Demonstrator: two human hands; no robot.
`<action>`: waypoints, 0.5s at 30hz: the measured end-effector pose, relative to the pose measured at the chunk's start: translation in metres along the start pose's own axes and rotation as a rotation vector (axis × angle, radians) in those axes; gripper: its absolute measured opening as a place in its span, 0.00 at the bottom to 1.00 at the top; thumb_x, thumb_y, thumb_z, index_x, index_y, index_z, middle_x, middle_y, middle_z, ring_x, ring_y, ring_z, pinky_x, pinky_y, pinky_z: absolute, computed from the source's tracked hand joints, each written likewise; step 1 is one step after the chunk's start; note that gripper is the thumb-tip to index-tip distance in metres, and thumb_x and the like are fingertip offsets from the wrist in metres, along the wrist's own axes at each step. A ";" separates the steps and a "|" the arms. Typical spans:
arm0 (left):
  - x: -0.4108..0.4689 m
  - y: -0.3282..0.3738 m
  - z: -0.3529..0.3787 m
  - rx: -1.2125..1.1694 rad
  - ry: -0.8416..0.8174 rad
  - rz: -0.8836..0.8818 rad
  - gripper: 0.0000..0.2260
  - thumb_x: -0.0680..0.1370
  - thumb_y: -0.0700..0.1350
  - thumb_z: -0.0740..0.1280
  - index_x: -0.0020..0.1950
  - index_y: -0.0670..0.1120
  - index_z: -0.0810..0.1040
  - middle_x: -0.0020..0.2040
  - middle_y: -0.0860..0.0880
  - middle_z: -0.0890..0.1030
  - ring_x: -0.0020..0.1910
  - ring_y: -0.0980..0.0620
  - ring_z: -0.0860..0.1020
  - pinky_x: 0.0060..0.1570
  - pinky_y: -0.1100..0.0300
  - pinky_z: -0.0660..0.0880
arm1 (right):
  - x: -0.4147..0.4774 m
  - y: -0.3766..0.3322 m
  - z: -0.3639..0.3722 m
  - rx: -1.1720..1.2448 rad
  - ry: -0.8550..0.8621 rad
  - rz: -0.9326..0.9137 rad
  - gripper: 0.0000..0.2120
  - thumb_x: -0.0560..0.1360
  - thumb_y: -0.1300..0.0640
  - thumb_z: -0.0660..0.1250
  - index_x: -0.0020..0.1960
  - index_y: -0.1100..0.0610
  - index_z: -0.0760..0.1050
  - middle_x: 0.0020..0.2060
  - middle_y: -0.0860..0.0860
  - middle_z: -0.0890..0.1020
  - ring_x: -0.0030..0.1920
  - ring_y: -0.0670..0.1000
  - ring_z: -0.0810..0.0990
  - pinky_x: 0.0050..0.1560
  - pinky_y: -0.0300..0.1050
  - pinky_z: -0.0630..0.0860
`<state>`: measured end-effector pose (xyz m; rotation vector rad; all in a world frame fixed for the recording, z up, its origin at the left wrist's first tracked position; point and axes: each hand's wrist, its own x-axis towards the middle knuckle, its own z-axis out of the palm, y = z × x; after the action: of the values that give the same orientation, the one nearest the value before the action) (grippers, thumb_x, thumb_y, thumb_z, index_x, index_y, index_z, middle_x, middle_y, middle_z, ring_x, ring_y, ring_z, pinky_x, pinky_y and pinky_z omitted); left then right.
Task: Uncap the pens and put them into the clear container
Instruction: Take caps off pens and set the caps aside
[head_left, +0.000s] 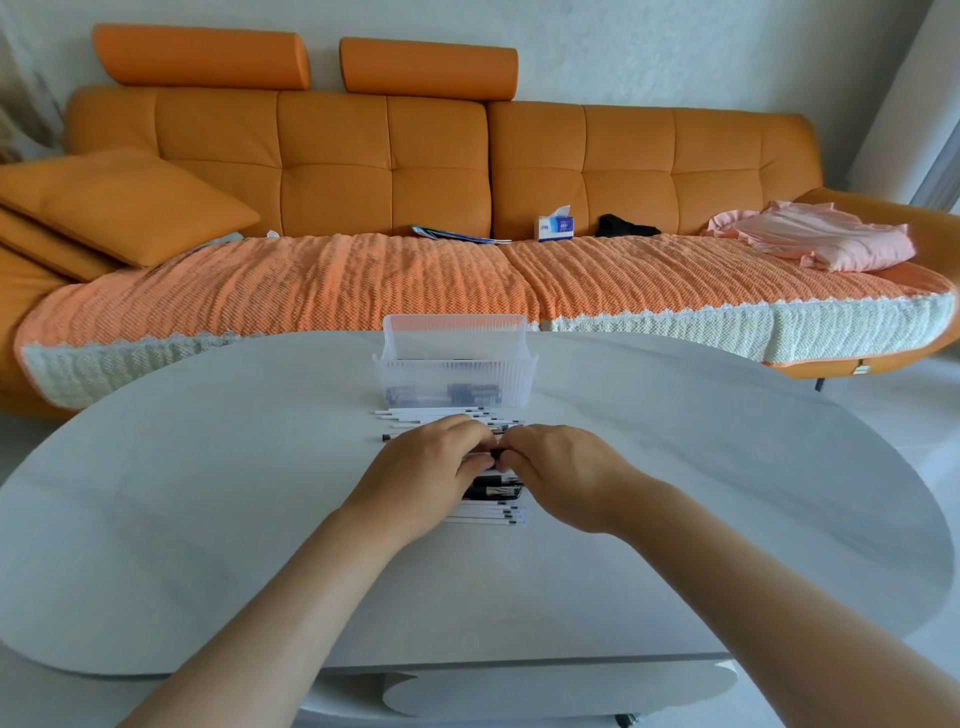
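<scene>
Left grip (431, 462) and right grip (561, 473) both pinch one white black-capped pen (496, 453) above the row of white pens (441, 414) on the white oval tabletop (208, 519), just before the clear ribbed plastic container (457, 371).

- A pale grey, smooth-topped oval table (208, 519) stretches wide from left to right.
- A clear ribbed plastic container (511, 382) stands upright near the middle of its far edge.
- Slim white pens with black caps (436, 414) lie side by side, running from just beside the container's near wall toward the near side.
- Some black pieces (493, 491) lie among the nearer pens; I cannot tell what they are.
</scene>
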<state>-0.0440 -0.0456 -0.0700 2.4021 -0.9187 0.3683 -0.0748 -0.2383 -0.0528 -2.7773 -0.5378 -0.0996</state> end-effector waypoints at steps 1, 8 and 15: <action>0.000 0.000 0.000 -0.010 0.003 -0.004 0.03 0.79 0.47 0.66 0.51 0.54 0.78 0.46 0.58 0.77 0.44 0.56 0.76 0.43 0.53 0.75 | 0.000 0.000 0.000 -0.009 0.006 -0.001 0.13 0.84 0.52 0.53 0.50 0.53 0.75 0.41 0.50 0.79 0.41 0.54 0.76 0.43 0.51 0.72; 0.002 0.002 -0.004 -0.038 0.041 0.011 0.03 0.79 0.45 0.67 0.50 0.52 0.79 0.45 0.58 0.78 0.43 0.57 0.76 0.41 0.56 0.74 | 0.001 -0.001 -0.003 -0.085 0.058 -0.034 0.13 0.84 0.50 0.53 0.46 0.56 0.70 0.34 0.52 0.76 0.34 0.57 0.73 0.35 0.51 0.67; 0.005 0.004 -0.006 -0.019 0.081 0.046 0.03 0.77 0.45 0.69 0.50 0.51 0.80 0.44 0.57 0.79 0.42 0.57 0.77 0.40 0.56 0.75 | -0.001 -0.001 -0.008 -0.088 0.061 -0.035 0.12 0.84 0.50 0.53 0.48 0.54 0.71 0.36 0.50 0.77 0.36 0.55 0.74 0.37 0.52 0.71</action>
<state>-0.0433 -0.0470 -0.0612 2.3339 -0.9387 0.4684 -0.0760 -0.2405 -0.0446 -2.8394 -0.5803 -0.2204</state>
